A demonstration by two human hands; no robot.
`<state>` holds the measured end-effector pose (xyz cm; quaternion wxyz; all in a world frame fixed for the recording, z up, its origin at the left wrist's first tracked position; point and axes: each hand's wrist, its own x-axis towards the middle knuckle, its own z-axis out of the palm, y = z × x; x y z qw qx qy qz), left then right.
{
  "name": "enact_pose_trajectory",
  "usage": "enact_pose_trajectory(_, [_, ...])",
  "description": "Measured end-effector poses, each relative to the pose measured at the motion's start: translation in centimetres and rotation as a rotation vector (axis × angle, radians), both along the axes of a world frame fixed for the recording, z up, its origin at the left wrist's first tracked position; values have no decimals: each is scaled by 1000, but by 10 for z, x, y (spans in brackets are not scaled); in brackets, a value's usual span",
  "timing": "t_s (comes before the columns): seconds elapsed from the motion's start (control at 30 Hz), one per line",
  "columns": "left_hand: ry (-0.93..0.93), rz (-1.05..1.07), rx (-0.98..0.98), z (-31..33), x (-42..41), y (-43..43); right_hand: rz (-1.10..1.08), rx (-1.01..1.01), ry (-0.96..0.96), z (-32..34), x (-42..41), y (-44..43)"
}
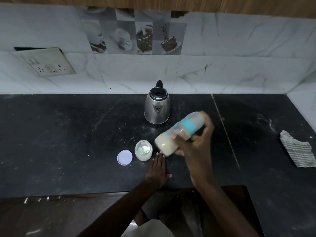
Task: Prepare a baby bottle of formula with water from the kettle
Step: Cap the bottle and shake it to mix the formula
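Fingers (207, 127) of rt hand (196, 144) wrapped round capped baby bottle (179, 134), held above counter (68, 134), long axis tilted, base toward lt hand (158, 170) lying flat, empty; kettle (157, 106) just behind.

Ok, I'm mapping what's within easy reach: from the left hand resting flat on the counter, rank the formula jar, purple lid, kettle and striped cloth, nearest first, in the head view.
From the left hand:
1. Formula jar, just beyond the fingertips, slightly left.
2. Purple lid, left of the jar.
3. Kettle, farther back near the wall.
4. Striped cloth, far right on the counter.
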<state>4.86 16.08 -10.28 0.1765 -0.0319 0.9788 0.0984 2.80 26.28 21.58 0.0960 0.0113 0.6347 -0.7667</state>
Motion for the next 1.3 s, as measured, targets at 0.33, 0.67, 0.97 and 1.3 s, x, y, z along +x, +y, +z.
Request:
enact_pose_trajectory(0.33, [9,-18,9,2,0,-2,-97,-25,65,3,-15,-4])
enact_pose_trajectory(0.67, [-6,-27,16,4,1,-4,41,-21,-52,1,-21,-5])
enact_pose_trajectory(0.97, [-6,-25,12,4,1,-4,150,0,-83,0,-18,1])
enact_pose_trajectory(1.3, [-5,-45,-17,-2,0,-4,106,1,-51,4,-20,8])
